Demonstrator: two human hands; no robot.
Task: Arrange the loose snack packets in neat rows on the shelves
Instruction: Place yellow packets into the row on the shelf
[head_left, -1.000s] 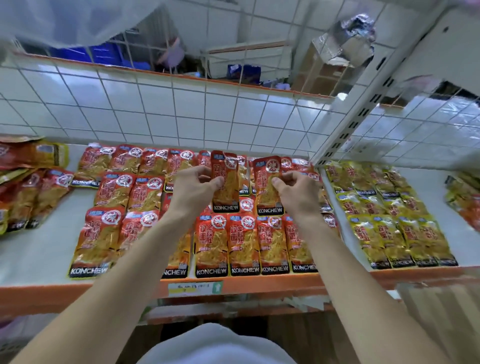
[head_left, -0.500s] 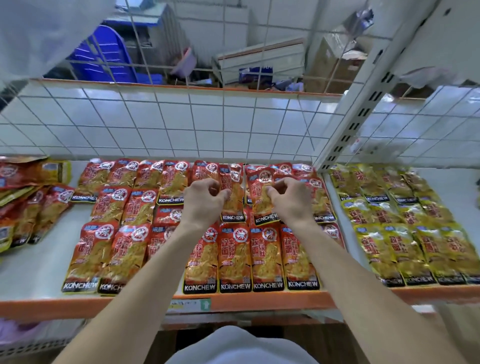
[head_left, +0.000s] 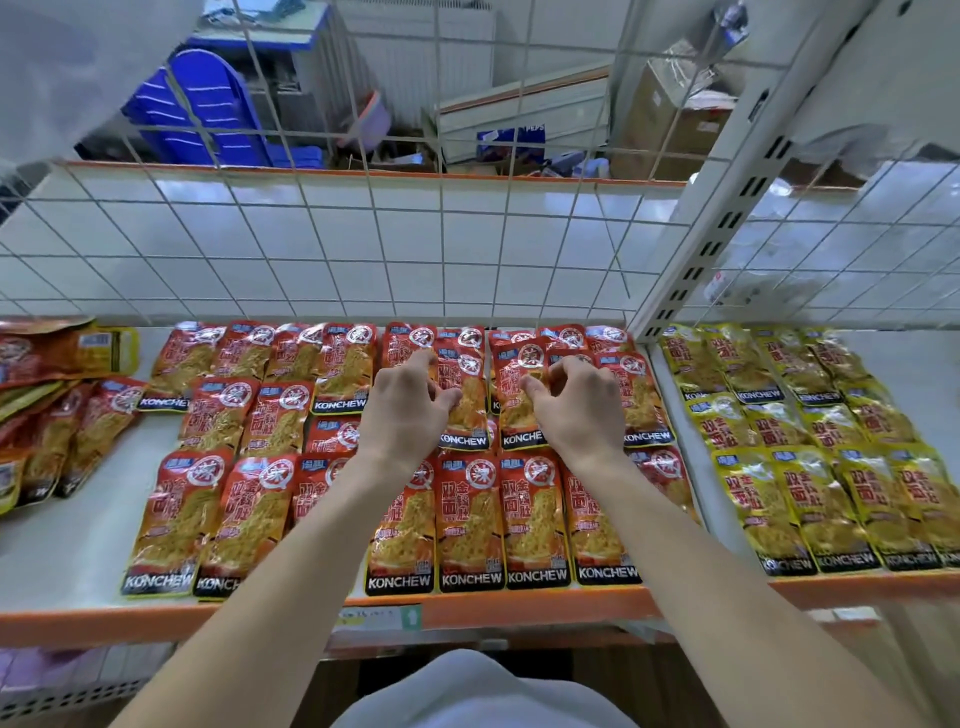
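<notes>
Red KONCHEW snack packets (head_left: 470, 519) lie in three rows on the white shelf (head_left: 67, 551) with the orange front lip. My left hand (head_left: 402, 415) pinches the left edge of a red packet (head_left: 467, 402) in the middle row with thumb and curled fingers. My right hand (head_left: 579, 413) pinches the neighbouring red packet (head_left: 517, 395) the same way. Both packets rest almost flat, and their tops overlap the back row. Both forearms cover part of the front and middle rows.
Yellow packets (head_left: 821, 467) fill the shelf bay on the right, past the white slotted upright (head_left: 691, 260). A loose, tilted pile of packets (head_left: 57, 415) lies at the far left. A white wire grid (head_left: 363, 249) backs the shelf, with blue crates and boxes behind it.
Both hands have moved toward the back of the shelf and lowered their two red packets from a raised hold onto the middle row. The camera has come closer.
</notes>
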